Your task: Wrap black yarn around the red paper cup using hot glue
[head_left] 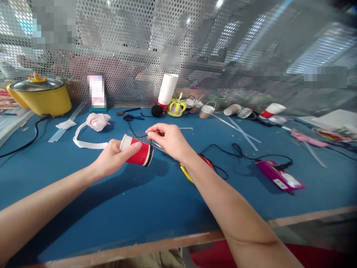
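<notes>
A red and white paper cup [136, 152] lies sideways in my left hand [115, 154], whose thumb presses along its side. Black cord [150, 155] is wound in a band around the cup's end on the right. Just above that end, my right hand [164, 136] pinches the same cord between thumb and fingers. From there the cord trails back over the table to a loose tangle [128, 118] and a black ball [157, 110]. Beneath my right forearm, scissors with yellow and red handles [187, 173] are partly hidden.
On the blue table [117, 204] stand a yellow electric pot [44, 96], a phone [96, 91], a cup stack [169, 89] and small handled cups [206, 110]. A white ribbon [89, 144] lies left, a purple power strip [280, 176] and pink glue gun [309, 139] right. Perforated metal [134, 44] rises behind.
</notes>
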Action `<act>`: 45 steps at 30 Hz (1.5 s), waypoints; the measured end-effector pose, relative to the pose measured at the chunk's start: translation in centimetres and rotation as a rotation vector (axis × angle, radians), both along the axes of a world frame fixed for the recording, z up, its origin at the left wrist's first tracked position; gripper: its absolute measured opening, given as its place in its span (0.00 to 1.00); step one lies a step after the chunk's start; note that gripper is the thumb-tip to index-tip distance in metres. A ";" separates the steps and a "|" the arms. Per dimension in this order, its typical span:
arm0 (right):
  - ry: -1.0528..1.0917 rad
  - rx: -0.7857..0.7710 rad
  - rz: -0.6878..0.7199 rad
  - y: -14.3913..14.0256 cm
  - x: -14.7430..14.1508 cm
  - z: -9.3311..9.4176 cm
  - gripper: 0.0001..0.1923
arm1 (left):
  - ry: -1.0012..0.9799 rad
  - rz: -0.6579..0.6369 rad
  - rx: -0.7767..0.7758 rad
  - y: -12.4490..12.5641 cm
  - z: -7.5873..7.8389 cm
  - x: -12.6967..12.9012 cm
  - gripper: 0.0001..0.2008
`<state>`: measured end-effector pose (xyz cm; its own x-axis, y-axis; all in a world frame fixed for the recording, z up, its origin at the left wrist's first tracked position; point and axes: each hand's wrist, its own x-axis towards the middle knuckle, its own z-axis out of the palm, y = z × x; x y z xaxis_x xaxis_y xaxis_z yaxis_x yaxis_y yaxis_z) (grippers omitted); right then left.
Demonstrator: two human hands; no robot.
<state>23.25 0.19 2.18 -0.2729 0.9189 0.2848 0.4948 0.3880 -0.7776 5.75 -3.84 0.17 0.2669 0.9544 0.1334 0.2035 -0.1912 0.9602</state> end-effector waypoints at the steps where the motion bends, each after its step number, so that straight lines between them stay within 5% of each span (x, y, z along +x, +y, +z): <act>1: -0.005 -0.006 0.007 0.0 -0.1 -0.1 0.04 | -0.002 0.002 -0.001 0.0 0.0 0.0 0.22; 11: -0.019 -0.060 0.076 0.3 -0.6 -1.4 0.04 | -0.031 -0.001 -0.034 0.0 0.0 0.1 0.22; 17: -0.119 -0.078 0.027 1.4 -0.3 -2.1 0.09 | -0.298 0.088 -0.297 0.4 0.4 0.5 0.18; 22: -0.128 0.031 -0.059 0.6 0.4 -0.6 0.12 | -0.455 0.264 -0.460 1.2 0.6 0.5 0.16; 28: -0.042 -0.232 0.215 -2.2 -0.2 0.9 0.07 | -0.460 0.253 -0.410 1.5 -0.2 0.1 0.17; 37: 0.301 -0.459 0.131 -2.6 0.2 -0.4 0.08 | -0.293 0.148 -0.187 0.4 -0.4 0.7 0.20; 42: 0.501 -0.566 0.093 -2.5 0.5 -1.8 0.09 | -0.079 -0.037 0.037 0.1 -1.4 0.3 0.18; 45: 0.548 -0.546 0.101 -2.7 0.6 -2.3 0.09 | -0.092 -0.135 0.043 0.4 -1.7 -0.1 0.16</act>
<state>23.83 -2.55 -0.09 -0.3137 0.9460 -0.0819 -0.0327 -0.0970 -0.9947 5.61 -3.42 -1.49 0.3770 0.9036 0.2035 0.0847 -0.2524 0.9639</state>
